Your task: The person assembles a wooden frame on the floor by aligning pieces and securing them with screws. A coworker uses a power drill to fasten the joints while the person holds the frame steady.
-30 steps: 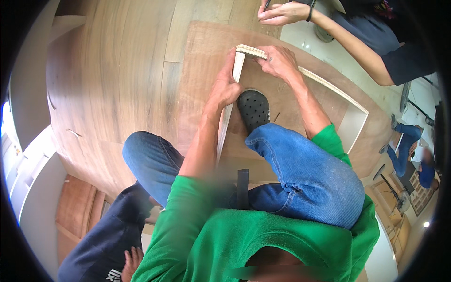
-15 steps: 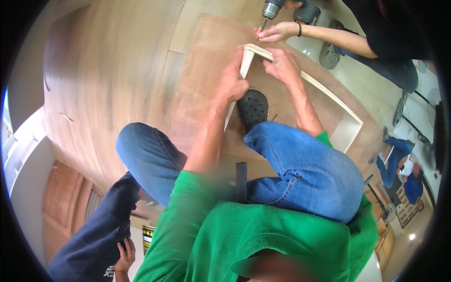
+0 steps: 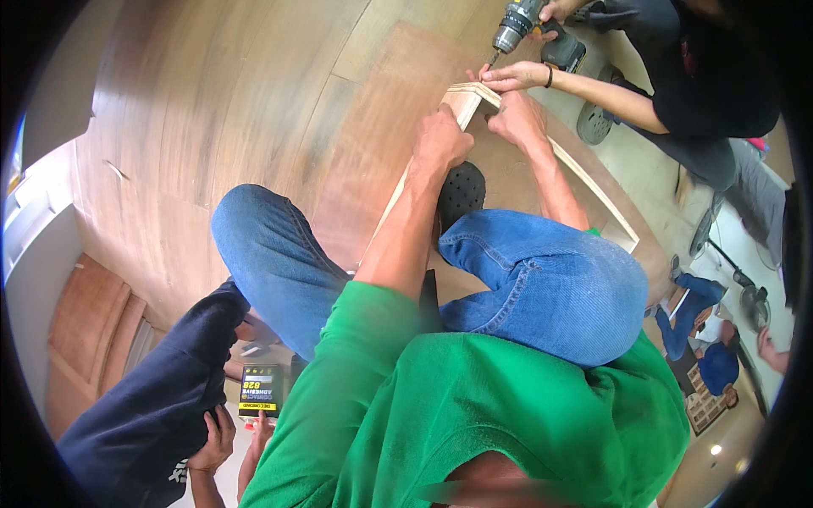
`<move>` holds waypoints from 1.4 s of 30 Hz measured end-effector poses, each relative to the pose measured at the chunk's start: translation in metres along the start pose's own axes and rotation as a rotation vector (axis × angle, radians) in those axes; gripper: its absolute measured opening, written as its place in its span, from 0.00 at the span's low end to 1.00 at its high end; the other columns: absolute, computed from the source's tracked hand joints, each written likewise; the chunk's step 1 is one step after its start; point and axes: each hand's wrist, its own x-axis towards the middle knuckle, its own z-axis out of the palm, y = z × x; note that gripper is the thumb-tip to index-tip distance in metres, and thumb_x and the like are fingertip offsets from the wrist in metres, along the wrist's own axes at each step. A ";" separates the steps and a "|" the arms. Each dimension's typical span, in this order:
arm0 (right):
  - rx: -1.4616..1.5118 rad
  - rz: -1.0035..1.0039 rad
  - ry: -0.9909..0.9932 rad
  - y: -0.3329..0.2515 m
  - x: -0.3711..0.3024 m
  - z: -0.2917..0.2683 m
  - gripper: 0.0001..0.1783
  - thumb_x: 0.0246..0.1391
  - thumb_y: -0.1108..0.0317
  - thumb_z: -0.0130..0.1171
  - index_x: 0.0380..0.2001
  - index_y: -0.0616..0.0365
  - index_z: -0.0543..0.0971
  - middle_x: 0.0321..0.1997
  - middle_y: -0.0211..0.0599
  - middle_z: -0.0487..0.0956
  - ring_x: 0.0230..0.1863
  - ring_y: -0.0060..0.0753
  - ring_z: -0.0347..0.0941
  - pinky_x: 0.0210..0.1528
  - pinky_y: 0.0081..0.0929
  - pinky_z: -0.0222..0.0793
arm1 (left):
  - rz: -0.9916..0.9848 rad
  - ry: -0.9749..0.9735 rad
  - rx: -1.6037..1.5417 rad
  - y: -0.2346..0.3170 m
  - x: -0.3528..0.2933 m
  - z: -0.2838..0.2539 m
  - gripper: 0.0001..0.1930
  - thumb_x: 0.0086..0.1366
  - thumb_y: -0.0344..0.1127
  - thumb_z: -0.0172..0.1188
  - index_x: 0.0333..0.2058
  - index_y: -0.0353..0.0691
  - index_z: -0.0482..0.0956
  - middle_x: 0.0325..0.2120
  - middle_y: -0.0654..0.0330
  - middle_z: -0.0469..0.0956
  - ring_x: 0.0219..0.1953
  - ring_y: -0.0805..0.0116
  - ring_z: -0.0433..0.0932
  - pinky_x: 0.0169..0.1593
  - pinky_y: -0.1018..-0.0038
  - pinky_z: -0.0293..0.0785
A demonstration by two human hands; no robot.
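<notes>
A wooden frame made of pale plywood boards stands with one corner pointing away from me. My left hand is closed round the left board just below that corner. On the other side, my right hand grips the right board with curled fingers. Right at the corner, a co-worker's hand steadies the bit of a cordless drill, whose tip points down at the frame. A dark perforated clog on my foot is inside the frame, between my forearms.
Under the frame lies a reddish-brown sheet on the wood-look floor. To my lower left, another person in a dark sleeve is beside a black-and-yellow tin. Another person sits far right, near a standing fan.
The co-worker's drill and hand have come down to the frame's corner. Both my hands have shifted slightly on the boards. At lower left, the tin shows more fully, with a hand at it.
</notes>
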 end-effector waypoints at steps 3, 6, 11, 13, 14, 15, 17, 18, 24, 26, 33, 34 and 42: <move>-0.005 -0.010 0.047 0.010 0.005 0.013 0.16 0.42 0.71 0.70 0.38 0.60 0.90 0.37 0.60 0.88 0.43 0.62 0.88 0.48 0.53 0.83 | -0.051 -0.011 0.007 0.000 -0.001 0.003 0.23 0.57 0.32 0.62 0.52 0.28 0.84 0.46 0.32 0.87 0.53 0.36 0.86 0.60 0.50 0.81; -0.015 -0.038 0.124 0.017 0.007 0.026 0.14 0.42 0.70 0.69 0.36 0.58 0.90 0.34 0.58 0.88 0.40 0.62 0.88 0.46 0.54 0.83 | -0.042 0.001 0.025 0.000 -0.002 0.003 0.22 0.57 0.33 0.64 0.50 0.28 0.86 0.46 0.34 0.87 0.52 0.37 0.87 0.58 0.51 0.83; -0.093 0.001 0.093 0.014 0.007 0.027 0.30 0.50 0.73 0.66 0.56 0.28 0.85 0.48 0.36 0.90 0.48 0.49 0.87 0.47 0.46 0.82 | -0.025 0.014 0.052 -0.001 0.000 0.004 0.22 0.58 0.35 0.66 0.50 0.28 0.86 0.46 0.35 0.87 0.52 0.38 0.88 0.58 0.51 0.83; -0.103 0.013 0.073 0.009 0.005 0.021 0.37 0.52 0.73 0.65 0.63 0.18 0.84 0.53 0.29 0.90 0.51 0.45 0.87 0.47 0.43 0.82 | -0.034 0.019 0.025 -0.002 0.001 0.006 0.22 0.58 0.35 0.66 0.50 0.28 0.86 0.46 0.35 0.87 0.52 0.39 0.88 0.58 0.51 0.83; -0.088 0.006 0.068 0.006 0.003 0.019 0.40 0.53 0.73 0.65 0.65 0.14 0.83 0.55 0.26 0.90 0.52 0.44 0.87 0.47 0.42 0.82 | -0.036 0.021 0.020 -0.002 0.002 0.006 0.22 0.58 0.35 0.66 0.49 0.29 0.86 0.46 0.35 0.87 0.52 0.38 0.88 0.58 0.51 0.83; -0.041 -0.009 0.070 0.003 0.000 0.016 0.39 0.54 0.72 0.65 0.65 0.14 0.83 0.56 0.26 0.90 0.52 0.44 0.87 0.48 0.42 0.82 | -0.039 0.015 0.013 -0.002 0.002 0.007 0.22 0.58 0.36 0.66 0.49 0.29 0.86 0.47 0.35 0.87 0.52 0.38 0.88 0.58 0.51 0.83; 0.030 -0.044 0.122 -0.003 -0.005 0.013 0.36 0.49 0.72 0.66 0.60 0.21 0.86 0.51 0.33 0.90 0.49 0.48 0.87 0.46 0.45 0.82 | -0.046 0.004 0.006 -0.002 0.002 0.007 0.22 0.58 0.36 0.66 0.49 0.29 0.86 0.47 0.35 0.87 0.53 0.38 0.87 0.58 0.51 0.83; 0.054 -0.065 0.171 -0.005 -0.007 0.013 0.33 0.44 0.71 0.67 0.55 0.28 0.89 0.46 0.40 0.90 0.46 0.51 0.88 0.45 0.48 0.82 | -0.051 0.001 0.007 -0.001 0.003 0.006 0.22 0.59 0.35 0.66 0.49 0.29 0.87 0.47 0.35 0.87 0.53 0.37 0.87 0.59 0.50 0.83; -0.129 0.093 0.195 -0.014 -0.014 0.009 0.21 0.38 0.68 0.68 0.40 0.45 0.93 0.39 0.50 0.90 0.42 0.56 0.88 0.45 0.52 0.82 | -0.053 -0.064 0.009 0.005 0.004 -0.005 0.23 0.60 0.36 0.65 0.51 0.29 0.85 0.50 0.36 0.86 0.56 0.38 0.86 0.60 0.51 0.83; -0.140 0.088 0.203 -0.013 -0.017 0.006 0.16 0.38 0.66 0.68 0.35 0.49 0.92 0.37 0.52 0.89 0.41 0.57 0.88 0.45 0.53 0.82 | -0.060 -0.083 0.000 0.004 0.004 -0.006 0.23 0.59 0.36 0.64 0.52 0.31 0.86 0.52 0.35 0.86 0.57 0.37 0.85 0.61 0.51 0.82; -0.093 -0.004 0.237 -0.004 -0.021 0.008 0.13 0.40 0.62 0.67 0.30 0.52 0.91 0.34 0.51 0.88 0.38 0.58 0.87 0.44 0.51 0.83 | 0.343 0.119 -0.097 -0.021 0.015 0.012 0.46 0.55 0.29 0.62 0.76 0.37 0.63 0.74 0.40 0.67 0.73 0.42 0.71 0.73 0.56 0.71; -0.089 -0.005 0.240 -0.003 -0.020 0.009 0.13 0.41 0.62 0.66 0.31 0.52 0.91 0.34 0.50 0.88 0.38 0.58 0.87 0.43 0.51 0.83 | 0.390 0.109 -0.143 -0.024 0.018 0.014 0.49 0.54 0.26 0.61 0.78 0.38 0.61 0.76 0.40 0.63 0.75 0.42 0.69 0.74 0.57 0.70; -0.101 0.004 0.224 -0.001 -0.013 0.011 0.14 0.41 0.62 0.66 0.32 0.52 0.92 0.33 0.50 0.88 0.37 0.55 0.88 0.43 0.50 0.83 | 0.251 -0.071 -0.309 -0.021 0.016 0.004 0.48 0.52 0.21 0.56 0.77 0.43 0.64 0.70 0.40 0.73 0.71 0.41 0.73 0.72 0.59 0.72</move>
